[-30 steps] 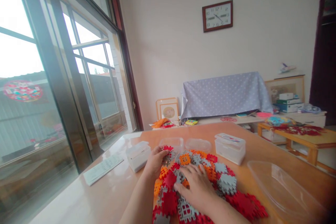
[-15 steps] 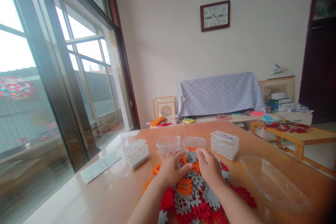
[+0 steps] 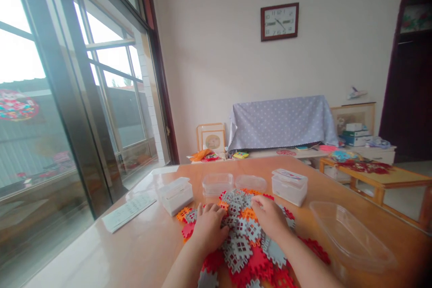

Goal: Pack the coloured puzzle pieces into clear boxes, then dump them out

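A heap of flat, notched plastic building pieces in grey [image 3: 236,252], red [image 3: 254,263] and orange [image 3: 249,214] covers the middle of the table. On its left side lies my left hand [image 3: 211,225], palm down over the pieces, fingers apart. My right hand [image 3: 272,218] rests at the heap's right side. Its thumb and fingers are drawn together beside some grey pieces; whatever sits between the fingertips is hidden. Many pieces overlap, several with window-like square holes.
Behind the heap stand two lidded white boxes, left [image 3: 176,195] and right [image 3: 289,187], with clear plastic containers [image 3: 218,184] between them. A large clear tray [image 3: 353,236] lies at right. Folded paper [image 3: 129,214] is at left on the wooden table [image 3: 84,256].
My left hand has moved left and slightly toward me, uncovering grey pieces in the middle. Pieces have spread out on the left. My right hand has shifted only slightly.
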`<state>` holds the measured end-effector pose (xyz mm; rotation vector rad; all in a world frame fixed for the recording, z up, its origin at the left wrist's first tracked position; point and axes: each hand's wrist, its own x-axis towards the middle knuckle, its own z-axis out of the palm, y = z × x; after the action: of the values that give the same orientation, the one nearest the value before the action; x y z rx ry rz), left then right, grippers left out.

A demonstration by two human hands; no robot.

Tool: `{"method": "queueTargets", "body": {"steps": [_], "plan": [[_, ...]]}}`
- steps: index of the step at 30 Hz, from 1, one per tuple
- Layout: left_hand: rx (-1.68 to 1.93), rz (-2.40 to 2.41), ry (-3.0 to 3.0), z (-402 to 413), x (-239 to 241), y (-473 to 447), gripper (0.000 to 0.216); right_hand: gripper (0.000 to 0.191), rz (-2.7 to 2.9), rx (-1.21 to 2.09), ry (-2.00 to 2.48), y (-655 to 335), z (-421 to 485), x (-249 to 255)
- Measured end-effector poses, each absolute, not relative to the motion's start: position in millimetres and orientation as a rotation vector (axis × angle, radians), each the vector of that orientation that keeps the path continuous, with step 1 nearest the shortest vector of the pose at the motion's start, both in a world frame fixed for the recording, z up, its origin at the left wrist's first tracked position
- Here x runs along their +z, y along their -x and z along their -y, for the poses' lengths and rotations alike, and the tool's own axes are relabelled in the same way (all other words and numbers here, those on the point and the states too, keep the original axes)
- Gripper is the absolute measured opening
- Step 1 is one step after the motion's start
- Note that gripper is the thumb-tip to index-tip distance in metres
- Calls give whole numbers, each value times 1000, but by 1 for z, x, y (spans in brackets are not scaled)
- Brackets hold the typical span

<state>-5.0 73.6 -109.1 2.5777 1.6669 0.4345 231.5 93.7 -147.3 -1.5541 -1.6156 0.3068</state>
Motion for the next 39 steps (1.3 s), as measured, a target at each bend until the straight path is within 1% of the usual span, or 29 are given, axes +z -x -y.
{"method": "queueTargets", "body": {"steps": [2, 5, 7, 8, 12, 14, 17, 19, 23, 29, 35, 39], "plan": [[523, -1654, -2545, -68, -110, 4, 33, 33, 1533, 358, 1511, -234, -98, -144], [644, -1530, -2518, -61, -111, -3, 50, 36, 1488, 454, 1452, -232, -110, -132], [654, -1465, -2502, -59, -113, -6, 60, 36, 1507, 516, 1437, -227, -124, -121], [638, -1453, -2490, -59, -114, -8, 62, 36, 1525, 531, 1454, -224, -133, -116], [564, -1450, -2441, -61, -121, -9, 59, 38, 1630, 414, 1690, -225, -171, -110], [569, -1451, -2436, -63, -123, -7, 57, 43, 1673, 367, 1831, -232, -185, -114], [589, -1457, -2441, -66, -125, -6, 55, 41, 1692, 353, 1911, -244, -196, -127], [591, -1462, -2439, -67, -126, -6, 55, 39, 1697, 351, 1928, -249, -200, -135], [589, -1478, -2431, -69, -128, -8, 53, 41, 1712, 360, 1956, -253, -208, -146], [595, -1477, -2422, -70, -132, -8, 54, 43, 1717, 392, 1939, -254, -221, -150], [572, -1487, -2407, -68, -129, -8, 53, 42, 1709, 502, 1850, -244, -227, -152], [573, -1499, -2415, -69, -130, -9, 53, 52, 1713, 596, 1835, -242, -230, -153]]}}
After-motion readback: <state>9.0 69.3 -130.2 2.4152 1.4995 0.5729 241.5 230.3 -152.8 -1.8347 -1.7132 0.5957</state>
